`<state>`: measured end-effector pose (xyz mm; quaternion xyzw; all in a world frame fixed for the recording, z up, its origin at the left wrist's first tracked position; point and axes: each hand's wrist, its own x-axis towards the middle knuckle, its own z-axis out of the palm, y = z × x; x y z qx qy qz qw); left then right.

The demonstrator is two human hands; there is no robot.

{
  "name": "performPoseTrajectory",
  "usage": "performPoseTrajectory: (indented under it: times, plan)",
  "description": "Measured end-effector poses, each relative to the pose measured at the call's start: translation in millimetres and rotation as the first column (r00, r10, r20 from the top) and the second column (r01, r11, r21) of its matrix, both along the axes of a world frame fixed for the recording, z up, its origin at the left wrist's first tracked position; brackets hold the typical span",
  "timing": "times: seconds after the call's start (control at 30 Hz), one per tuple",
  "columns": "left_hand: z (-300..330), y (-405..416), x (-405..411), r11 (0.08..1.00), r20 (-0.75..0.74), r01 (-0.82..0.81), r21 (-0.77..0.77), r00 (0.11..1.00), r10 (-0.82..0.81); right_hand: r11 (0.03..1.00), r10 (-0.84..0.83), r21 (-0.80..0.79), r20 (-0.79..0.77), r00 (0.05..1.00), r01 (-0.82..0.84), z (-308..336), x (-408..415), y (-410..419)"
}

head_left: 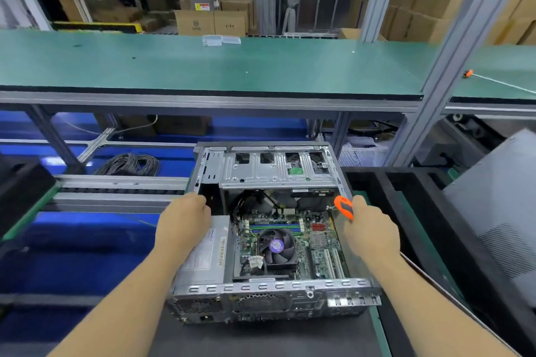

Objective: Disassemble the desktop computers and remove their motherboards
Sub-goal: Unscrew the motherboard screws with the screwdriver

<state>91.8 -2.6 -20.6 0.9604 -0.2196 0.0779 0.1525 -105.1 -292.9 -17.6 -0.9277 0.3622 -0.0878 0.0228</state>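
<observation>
Desktop computer [269, 229] lies on its side with the cover off, on the dark surface [261, 339] near its front edge, rear panel toward us. The head view is the only view we have.

Inside the chassis, the motherboard [316, 243] sits flat on the chassis floor, with the CPU fan [277, 245] on top of it. A metal drive cage [275, 166] spans the far end, and the power supply [207, 258] fills the left side.

Our left hand [184, 220] rests on the left chassis wall by the power supply, fingers curled over the edge; we judge this grip to be closed on the wall. Our right hand [369, 229] is at the right wall and holds an orange-handled tool [343, 207]; its tip is hidden.

We judge the chassis heavy, stiff and sharp at the sheet-metal edges; take it by the two side walls. The motherboard is thin, rigid and fragile. Once freed, lift it by its bare edges or the fan housing, never by connectors or cables.
</observation>
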Motion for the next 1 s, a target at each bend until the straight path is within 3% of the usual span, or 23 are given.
performPoseTrajectory:
  times: [0.07, 0.23, 0.37, 0.5, 0.57, 0.7, 0.8, 0.9, 1.0]
  plan:
    - [1, -4, -12, 0.998, 0.0, -0.049, 0.038, 0.999, 0.049, 0.999, 0.042, -0.014, 0.003, 0.999, -0.042, 1, 8, -12]
    - [9, -18, -62, 0.955, -0.1, -0.032, 0.295, 0.993, 0.064, 0.984, 0.177, -0.025, -0.073, 0.982, -0.179, 12, 44, -52]
    - [8, -20, -75, 0.963, -0.044, 0.068, 0.262, 0.997, -0.058, 0.966, 0.25, -0.037, -0.099, 0.963, -0.255, 17, 62, -57]
    - [13, -33, -31, 0.938, -0.046, 0.297, 0.176, 0.955, -0.294, 0.942, 0.195, -0.248, -0.136, 0.971, -0.224, 13, 32, -36]
    - [19, -48, -20, 0.893, -0.089, 0.423, 0.156, 0.906, -0.414, 0.959, 0.104, -0.261, -0.051, 0.993, -0.114, 8, 11, -19]
    - [5, -65, -17, 0.862, -0.245, 0.507, 0.007, 0.836, -0.49, 0.996, -0.066, -0.034, 0.265, 0.962, 0.077, -3, 1, 28]
    - [-2, -65, -7, 0.89, -0.41, 0.45, -0.074, 0.8, -0.439, 0.997, -0.083, 0.03, 0.407, 0.91, 0.078, -8, 10, 44]
    - [-4, -64, -7, 0.893, -0.479, 0.44, -0.097, 0.765, -0.43, 0.997, -0.075, 0.071, 0.579, 0.812, 0.042, -13, 13, 35]
    - [-6, -65, -12, 0.913, -0.543, 0.386, -0.134, 0.742, -0.393, 0.997, 0.016, 0.048, 0.651, 0.759, -0.062, -16, 19, 22]
